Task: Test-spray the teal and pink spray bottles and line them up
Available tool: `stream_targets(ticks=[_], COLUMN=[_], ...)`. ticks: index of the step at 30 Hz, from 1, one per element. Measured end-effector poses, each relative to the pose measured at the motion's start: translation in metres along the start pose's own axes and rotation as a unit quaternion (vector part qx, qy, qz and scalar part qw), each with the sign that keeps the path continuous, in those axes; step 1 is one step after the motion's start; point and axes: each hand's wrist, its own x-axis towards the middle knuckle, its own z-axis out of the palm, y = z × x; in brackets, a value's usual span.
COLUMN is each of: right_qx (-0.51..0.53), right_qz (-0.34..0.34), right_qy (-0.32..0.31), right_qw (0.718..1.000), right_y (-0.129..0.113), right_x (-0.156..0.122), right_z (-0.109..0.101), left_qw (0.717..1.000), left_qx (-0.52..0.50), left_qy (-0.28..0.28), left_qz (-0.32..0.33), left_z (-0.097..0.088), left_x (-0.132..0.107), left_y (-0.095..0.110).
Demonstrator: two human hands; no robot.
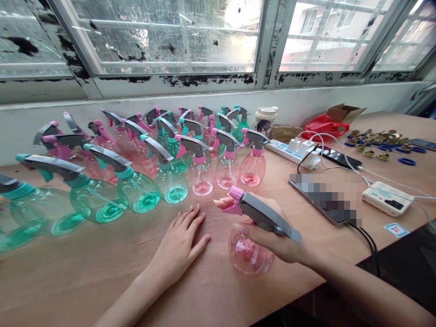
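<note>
My right hand [275, 231] is wrapped round the neck of a pink spray bottle [250, 254] with a grey and pink trigger head. The bottle stands near the table's front edge, its nozzle pointing up and left. My left hand [184, 231] lies flat on the wooden table, fingers spread, holding nothing. Just beyond both hands is a row of spray bottles: several green ones, such as the green spray bottle [176, 193] closest to my left fingers, and pink ones, such as the pink spray bottle [252, 170] at the row's right end.
More spray bottles crowd back to the window wall. To the right are a lidded cup [265, 121], a power strip [288, 152] with chargers and cables, a phone [316, 202], a white box-shaped device [388, 198], a red plastic bag [325, 129] and several brass-coloured pieces [378, 138].
</note>
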Motion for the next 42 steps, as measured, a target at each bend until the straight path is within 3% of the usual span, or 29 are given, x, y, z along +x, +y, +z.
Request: stream_targets(ticks=[21,26,37,42], right_qx=[-0.014,0.0,-0.011,0.016], right_qz=[-0.07,-0.027,-0.088,-0.067], right_qy=[-0.017,-0.031,-0.012,-0.031], right_qw=[0.997,0.999,0.996,0.997], right_y=[0.004,0.008,0.016,0.01], right_x=[0.028,0.033,0.044,0.048], right_z=[0.005,0.009,0.016,0.016], left_qw=[1.0,1.0,1.0,1.0], left_qx=[-0.005,-0.009,-0.023,-0.019], left_qy=[0.007,0.007,-0.014,-0.017], left_qz=[0.005,0.005,-0.005,-0.011], left_z=[-0.002,-0.003,-0.009,-0.01], left_x=[-0.003,-0.003,0.0,0.0], left_y=[0.003,0.004,0.01,0.012])
